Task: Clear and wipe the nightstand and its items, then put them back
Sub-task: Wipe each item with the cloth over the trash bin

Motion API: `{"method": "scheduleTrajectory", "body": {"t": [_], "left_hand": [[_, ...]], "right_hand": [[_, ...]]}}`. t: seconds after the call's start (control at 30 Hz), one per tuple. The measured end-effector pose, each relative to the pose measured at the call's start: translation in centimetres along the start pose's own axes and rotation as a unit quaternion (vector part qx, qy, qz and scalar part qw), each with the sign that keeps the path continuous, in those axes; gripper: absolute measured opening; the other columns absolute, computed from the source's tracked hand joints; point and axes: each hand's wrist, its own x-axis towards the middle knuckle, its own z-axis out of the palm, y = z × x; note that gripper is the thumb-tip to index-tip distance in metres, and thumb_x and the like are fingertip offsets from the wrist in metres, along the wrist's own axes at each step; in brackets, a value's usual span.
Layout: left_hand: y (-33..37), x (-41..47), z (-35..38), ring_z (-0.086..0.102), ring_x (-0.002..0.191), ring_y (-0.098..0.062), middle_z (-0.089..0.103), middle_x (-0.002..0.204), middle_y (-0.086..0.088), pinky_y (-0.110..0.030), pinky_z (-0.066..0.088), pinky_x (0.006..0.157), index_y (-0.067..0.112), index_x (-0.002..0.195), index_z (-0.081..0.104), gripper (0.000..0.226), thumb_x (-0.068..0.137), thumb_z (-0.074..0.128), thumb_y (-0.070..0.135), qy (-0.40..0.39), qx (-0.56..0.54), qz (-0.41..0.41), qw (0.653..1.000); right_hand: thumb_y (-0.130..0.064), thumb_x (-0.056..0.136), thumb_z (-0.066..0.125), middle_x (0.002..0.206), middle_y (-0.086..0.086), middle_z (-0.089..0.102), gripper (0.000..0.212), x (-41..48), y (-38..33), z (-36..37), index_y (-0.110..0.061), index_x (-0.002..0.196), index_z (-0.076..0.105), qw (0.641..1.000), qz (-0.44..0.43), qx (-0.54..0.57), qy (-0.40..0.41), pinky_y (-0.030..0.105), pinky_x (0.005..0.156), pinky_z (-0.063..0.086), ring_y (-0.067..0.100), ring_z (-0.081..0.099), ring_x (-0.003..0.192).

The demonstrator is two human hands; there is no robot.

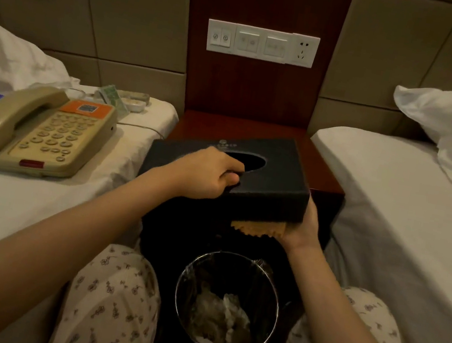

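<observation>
Black matte rectangular tissue box [270, 184], oval slot facing up, long axis left to right. We log it raised over the front edge of the dark red wooden nightstand [318, 168]. Left hand [206, 177] grips it, fingers hooked in the slot. Right hand [303, 229] presses a yellow zigzag-edged cloth [257, 227] beneath its near right corner, finger curl not visible. Nearby: beige plastic corded telephone [46, 132] on the left white-sheeted bed [4, 200], and a round metal lined waste bin [177, 292] directly below.

telephone [37, 130] left of nightstand [244, 128] (on bed [20, 196])
</observation>
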Motion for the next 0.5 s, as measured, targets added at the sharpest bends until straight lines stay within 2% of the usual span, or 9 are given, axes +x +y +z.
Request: {"method": "scheduleTrajectory", "body": {"t": [0.03,0.07,0.17,0.23,0.3,0.37,0.43,0.5], "left_hand": [[0.0,0.0,-0.6,0.047,0.061,-0.028,0.055,0.074,-0.016,-0.031,0.029,0.059,0.012,0.080,0.054,0.023,0.098,0.040,0.014,-0.014,0.020,0.004,1.000],[0.0,0.1,-1.3,0.045,0.060,-0.027,0.054,0.071,-0.013,-0.030,0.029,0.059,0.014,0.076,0.053,0.025,0.098,0.040,0.013,-0.026,0.029,0.002,0.999],[-0.1,0.2,-3.4,0.040,0.057,-0.019,0.049,0.066,-0.007,-0.029,0.028,0.059,0.005,0.083,0.058,0.023,0.097,0.040,0.011,-0.046,0.056,-0.024,0.997],[-0.1,-0.1,-4.3,0.038,0.055,-0.016,0.046,0.062,-0.001,-0.029,0.028,0.058,0.009,0.082,0.057,0.023,0.097,0.040,0.011,-0.056,0.085,-0.040,0.994],[0.0,-0.5,-4.9,0.037,0.054,-0.016,0.044,0.061,-0.001,-0.029,0.027,0.057,0.007,0.083,0.056,0.022,0.097,0.040,0.012,-0.064,0.098,-0.056,0.992],[-0.1,-1.2,-5.3,0.042,0.059,-0.018,0.051,0.069,-0.006,-0.029,0.030,0.059,0.003,0.094,0.060,0.023,0.098,0.039,0.012,-0.067,0.098,-0.075,0.990],[-0.4,-1.9,-5.6,0.051,0.073,-0.025,0.060,0.086,-0.015,-0.032,0.036,0.067,0.003,0.101,0.062,0.027,0.098,0.038,0.014,-0.068,0.094,-0.097,0.989],[-0.7,-2.7,-5.8,0.051,0.077,-0.029,0.060,0.090,-0.019,-0.035,0.037,0.071,0.000,0.097,0.061,0.028,0.098,0.037,0.014,-0.063,0.088,-0.116,0.987]], "right_hand": [[-0.054,0.087,0.043,0.122,0.021,0.062,0.063,0.0,-0.6,-0.2,-0.011,0.132,0.054,1.000,0.012,-0.008,0.007,0.047,0.088,0.053,0.035,0.065,0.102],[-0.057,0.087,0.042,0.128,0.021,0.058,0.066,0.1,-1.1,-0.2,-0.014,0.135,0.050,1.000,0.023,-0.014,0.010,0.047,0.095,0.048,0.036,0.060,0.110],[-0.061,0.083,0.047,0.124,0.018,0.061,0.061,0.0,-2.1,0.7,-0.014,0.120,0.061,0.998,0.043,-0.052,-0.008,0.047,0.095,0.047,0.034,0.059,0.113],[-0.057,0.082,0.051,0.123,0.017,0.062,0.060,-0.3,-2.3,1.9,-0.012,0.122,0.061,0.994,0.049,-0.095,-0.029,0.045,0.096,0.048,0.033,0.059,0.112],[-0.050,0.085,0.053,0.119,0.015,0.064,0.054,-0.4,-2.3,3.1,-0.013,0.124,0.059,0.987,0.041,-0.151,-0.038,0.040,0.087,0.053,0.031,0.063,0.103],[-0.045,0.086,0.055,0.110,0.013,0.066,0.047,-0.7,-2.3,4.3,-0.015,0.122,0.060,0.980,0.040,-0.188,-0.043,0.036,0.076,0.056,0.029,0.066,0.093],[-0.044,0.085,0.056,0.104,0.012,0.066,0.046,-0.8,-2.2,5.4,-0.015,0.121,0.059,0.972,0.047,-0.226,-0.038,0.036,0.071,0.054,0.029,0.066,0.089],[-0.044,0.083,0.055,0.101,0.012,0.063,0.050,-0.9,-1.8,6.4,-0.014,0.124,0.056,0.964,0.053,-0.258,-0.028,0.035,0.068,0.052,0.029,0.063,0.087]]}}
